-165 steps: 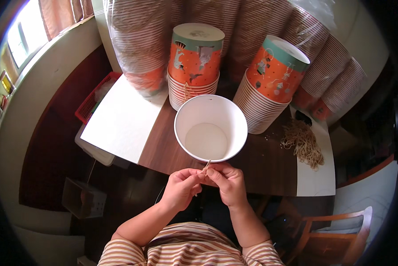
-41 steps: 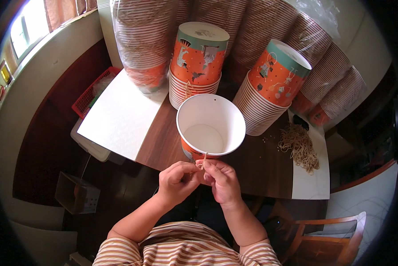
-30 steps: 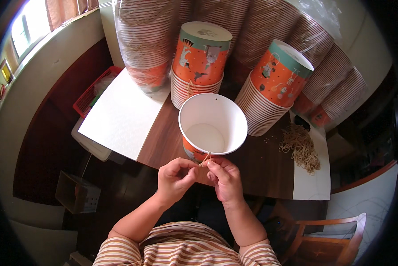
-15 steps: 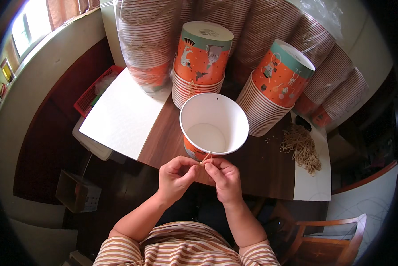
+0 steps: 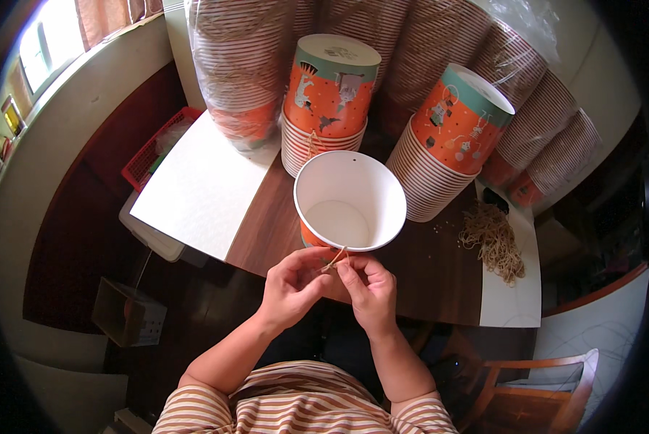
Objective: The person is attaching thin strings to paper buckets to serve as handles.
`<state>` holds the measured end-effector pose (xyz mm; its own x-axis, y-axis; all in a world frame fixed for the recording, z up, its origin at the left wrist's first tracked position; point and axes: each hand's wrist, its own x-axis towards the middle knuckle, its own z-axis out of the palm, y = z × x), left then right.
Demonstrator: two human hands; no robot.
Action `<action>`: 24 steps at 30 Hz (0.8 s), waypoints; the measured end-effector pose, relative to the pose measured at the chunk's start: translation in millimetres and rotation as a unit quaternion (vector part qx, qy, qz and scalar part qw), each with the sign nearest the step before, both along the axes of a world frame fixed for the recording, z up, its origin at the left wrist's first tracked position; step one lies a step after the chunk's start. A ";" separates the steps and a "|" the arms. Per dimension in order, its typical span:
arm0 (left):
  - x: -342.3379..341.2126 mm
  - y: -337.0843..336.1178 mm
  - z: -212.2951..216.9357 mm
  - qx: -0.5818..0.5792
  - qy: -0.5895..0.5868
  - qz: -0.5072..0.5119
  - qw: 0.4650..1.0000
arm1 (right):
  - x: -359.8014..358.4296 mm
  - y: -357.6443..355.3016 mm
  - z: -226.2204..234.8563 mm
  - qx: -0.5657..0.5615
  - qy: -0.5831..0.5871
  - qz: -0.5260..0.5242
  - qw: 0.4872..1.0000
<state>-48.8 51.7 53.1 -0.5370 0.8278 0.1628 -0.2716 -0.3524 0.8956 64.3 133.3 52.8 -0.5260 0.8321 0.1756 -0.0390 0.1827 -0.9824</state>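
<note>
An open paper cup (image 5: 349, 199), white inside and orange outside, stands on the dark wooden table (image 5: 440, 278) just beyond my hands. My left hand (image 5: 289, 283) and my right hand (image 5: 368, 288) meet at the cup's near rim. Between their fingertips they pinch a short piece of tan string (image 5: 334, 262) that runs up to the rim. Whether the string passes through a hole there I cannot tell. A small hole shows on the far inner wall of the cup.
Two stacks of upturned orange cups (image 5: 329, 101) (image 5: 451, 137) stand behind. Plastic-wrapped sleeves of cups (image 5: 241, 72) lean along the back. A white sheet (image 5: 205, 188) lies left, a heap of tan strings (image 5: 492, 239) right. A red basket (image 5: 149, 152), a wooden chair (image 5: 534, 383).
Both hands have stayed at the cup's near rim with small finger movements on the string. The cup has shifted slightly on the table.
</note>
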 end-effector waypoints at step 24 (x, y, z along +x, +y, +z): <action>-19.4 -4.3 3.1 -0.103 0.010 -0.057 0.993 | -2.9 0.7 -0.5 0.087 -0.017 -0.042 0.995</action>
<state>-68.2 47.3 56.2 -0.4363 0.8998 -0.0061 -0.2810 -0.1298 0.9509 61.4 134.0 52.3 -0.4635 0.8321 0.3047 0.0164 0.3518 -0.9359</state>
